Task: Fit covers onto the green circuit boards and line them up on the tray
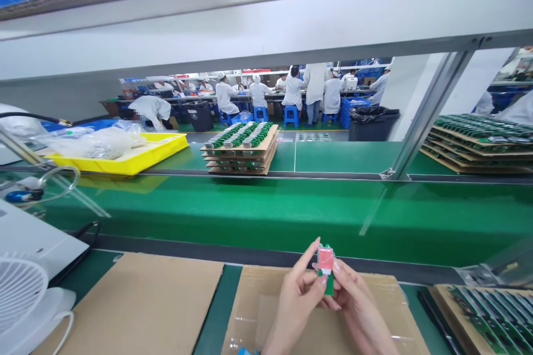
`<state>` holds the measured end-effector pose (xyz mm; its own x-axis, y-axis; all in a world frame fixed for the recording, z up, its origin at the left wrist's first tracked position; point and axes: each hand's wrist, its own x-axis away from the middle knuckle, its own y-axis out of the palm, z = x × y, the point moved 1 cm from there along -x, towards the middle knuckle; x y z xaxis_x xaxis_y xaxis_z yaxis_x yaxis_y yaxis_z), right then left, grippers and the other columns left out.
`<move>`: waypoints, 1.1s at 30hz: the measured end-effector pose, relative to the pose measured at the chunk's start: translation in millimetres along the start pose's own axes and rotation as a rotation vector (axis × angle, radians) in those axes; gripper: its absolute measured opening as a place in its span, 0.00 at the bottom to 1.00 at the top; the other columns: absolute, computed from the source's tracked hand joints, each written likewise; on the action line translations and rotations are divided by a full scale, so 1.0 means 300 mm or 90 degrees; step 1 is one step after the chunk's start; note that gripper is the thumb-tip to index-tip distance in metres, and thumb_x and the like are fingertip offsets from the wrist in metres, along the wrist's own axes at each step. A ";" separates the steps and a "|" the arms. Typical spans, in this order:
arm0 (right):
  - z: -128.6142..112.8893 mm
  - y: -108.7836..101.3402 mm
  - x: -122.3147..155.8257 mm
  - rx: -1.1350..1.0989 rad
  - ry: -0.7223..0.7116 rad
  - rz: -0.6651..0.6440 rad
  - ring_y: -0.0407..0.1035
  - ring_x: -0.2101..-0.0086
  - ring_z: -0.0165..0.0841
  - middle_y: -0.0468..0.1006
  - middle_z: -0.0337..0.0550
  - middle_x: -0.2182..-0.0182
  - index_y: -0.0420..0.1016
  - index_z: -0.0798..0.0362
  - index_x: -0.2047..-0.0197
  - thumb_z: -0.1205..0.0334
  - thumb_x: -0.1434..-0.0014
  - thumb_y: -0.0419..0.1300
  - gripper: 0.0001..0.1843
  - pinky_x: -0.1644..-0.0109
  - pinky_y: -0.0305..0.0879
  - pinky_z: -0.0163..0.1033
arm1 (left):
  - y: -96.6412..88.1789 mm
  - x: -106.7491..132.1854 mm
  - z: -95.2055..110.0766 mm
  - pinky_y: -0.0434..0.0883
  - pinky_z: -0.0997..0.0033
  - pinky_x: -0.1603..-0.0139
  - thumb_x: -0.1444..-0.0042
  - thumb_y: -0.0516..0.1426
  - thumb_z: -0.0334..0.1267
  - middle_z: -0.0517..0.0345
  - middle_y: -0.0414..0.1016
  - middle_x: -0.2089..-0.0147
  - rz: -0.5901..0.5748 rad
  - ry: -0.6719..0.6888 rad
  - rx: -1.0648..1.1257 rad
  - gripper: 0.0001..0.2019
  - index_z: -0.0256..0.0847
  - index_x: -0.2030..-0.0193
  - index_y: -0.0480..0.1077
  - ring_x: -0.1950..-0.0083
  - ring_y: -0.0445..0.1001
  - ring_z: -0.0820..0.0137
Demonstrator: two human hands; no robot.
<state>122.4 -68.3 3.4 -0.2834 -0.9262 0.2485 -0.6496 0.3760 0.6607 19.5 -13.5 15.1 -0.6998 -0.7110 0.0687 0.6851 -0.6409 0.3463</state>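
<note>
Both our hands, left hand (296, 294) and right hand (353, 302), pinch one small green part (326, 269) with red face at 6 o'clock; stacked trays (241, 147) at 12 suggest many done, more at 4.

belt (266, 216): green, smooth, slightly glossy
sheet (141, 302): brown cardboard, matt
tray (137, 161): yellow plastic, smooth
fan (20, 294): white plastic
</note>
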 end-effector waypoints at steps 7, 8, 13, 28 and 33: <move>0.000 0.016 -0.011 -0.016 -0.015 -0.025 0.52 0.82 0.22 0.59 0.32 0.83 0.77 0.58 0.64 0.49 0.52 0.68 0.20 0.77 0.51 0.31 | -0.006 -0.006 0.007 0.68 0.75 0.70 0.47 0.61 0.51 0.60 0.74 0.75 -0.014 -0.005 -0.014 0.41 0.39 0.32 0.48 0.74 0.75 0.68; 0.001 0.019 -0.014 -0.019 -0.021 -0.026 0.51 0.83 0.21 0.59 0.32 0.83 0.77 0.57 0.65 0.49 0.52 0.68 0.20 0.78 0.51 0.31 | -0.008 -0.007 0.007 0.68 0.75 0.69 0.47 0.61 0.51 0.60 0.74 0.75 -0.012 -0.008 -0.015 0.41 0.40 0.32 0.48 0.73 0.75 0.69; 0.009 0.022 -0.034 -0.023 -0.046 -0.009 0.55 0.83 0.23 0.62 0.34 0.84 0.78 0.59 0.67 0.48 0.54 0.68 0.21 0.80 0.50 0.30 | -0.027 -0.019 0.002 0.68 0.74 0.70 0.48 0.61 0.53 0.57 0.75 0.74 -0.014 -0.022 -0.020 0.46 0.35 0.31 0.43 0.74 0.74 0.68; 0.019 0.052 -0.050 -0.019 -0.072 -0.004 0.58 0.84 0.23 0.72 0.39 0.81 0.78 0.57 0.66 0.47 0.55 0.69 0.21 0.80 0.52 0.30 | -0.011 -0.018 0.028 0.71 0.72 0.69 0.53 0.65 0.51 0.61 0.73 0.79 0.052 0.000 -0.005 0.46 0.39 0.32 0.49 0.77 0.72 0.68; 0.031 0.063 -0.063 -0.020 -0.073 -0.003 0.57 0.85 0.23 0.72 0.38 0.82 0.78 0.57 0.67 0.47 0.57 0.70 0.22 0.81 0.51 0.30 | -0.023 -0.019 0.027 0.71 0.73 0.70 0.52 0.64 0.53 0.60 0.74 0.77 0.075 0.017 -0.006 0.48 0.38 0.31 0.45 0.77 0.73 0.68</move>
<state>108.9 -43.4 4.5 -0.3607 -0.9183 0.1634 -0.6290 0.3688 0.6843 17.1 -2.9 19.8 -0.6084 -0.7893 0.0833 0.7645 -0.5545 0.3288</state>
